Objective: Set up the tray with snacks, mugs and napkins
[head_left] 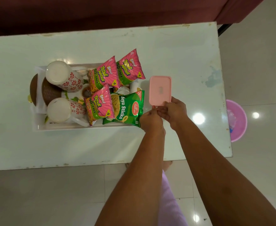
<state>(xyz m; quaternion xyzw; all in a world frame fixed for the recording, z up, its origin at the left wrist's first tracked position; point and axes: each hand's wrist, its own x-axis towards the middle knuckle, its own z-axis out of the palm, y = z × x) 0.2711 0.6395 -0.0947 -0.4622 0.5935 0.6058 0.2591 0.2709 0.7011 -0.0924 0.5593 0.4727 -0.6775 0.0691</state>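
Pink box stands on table, just beside right end of tray. R hand & L hand both pinch its near edge w/ curled fingers. Tray holds upturned mugs & snack packets.

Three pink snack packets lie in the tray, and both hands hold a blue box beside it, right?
No, the head view shows the box is pink, not blue. The left hand and right hand do hold it. The rest is right.
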